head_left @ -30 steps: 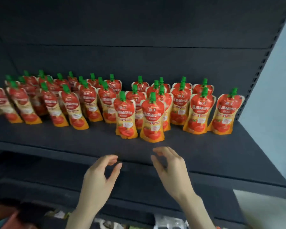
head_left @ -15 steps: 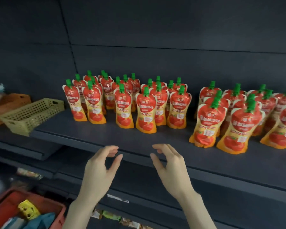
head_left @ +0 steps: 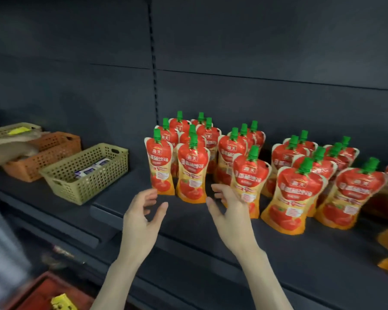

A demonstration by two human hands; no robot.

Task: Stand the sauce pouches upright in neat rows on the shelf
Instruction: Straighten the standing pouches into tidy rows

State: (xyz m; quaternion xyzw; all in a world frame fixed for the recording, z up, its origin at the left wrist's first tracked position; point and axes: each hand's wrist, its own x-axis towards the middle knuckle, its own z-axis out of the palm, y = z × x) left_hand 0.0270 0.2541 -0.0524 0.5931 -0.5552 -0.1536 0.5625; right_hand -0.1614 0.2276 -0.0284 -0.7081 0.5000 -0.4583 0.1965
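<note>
Sauce pouches (head_left: pixel 192 173) stand upright in rows on shelf (head_left: pixel 300 253); left hand (head_left: pixel 141 218), right hand (head_left: pixel 231 211) hover before front-left pair, fingers loose, grasping nothing. Risk: careless nudge topples one, dominoing close-packed neighbours.

Red green-capped sauce pouches (head_left: pixel 192 173) upright in seemingly loose rows on dark shelf (head_left: pixel 188 222)

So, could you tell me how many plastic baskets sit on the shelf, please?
3: an olive basket nearest the sauce pouches, an orange basket behind it to the left, and a beige basket at the far left, partly covered; others may be hidden.
</note>
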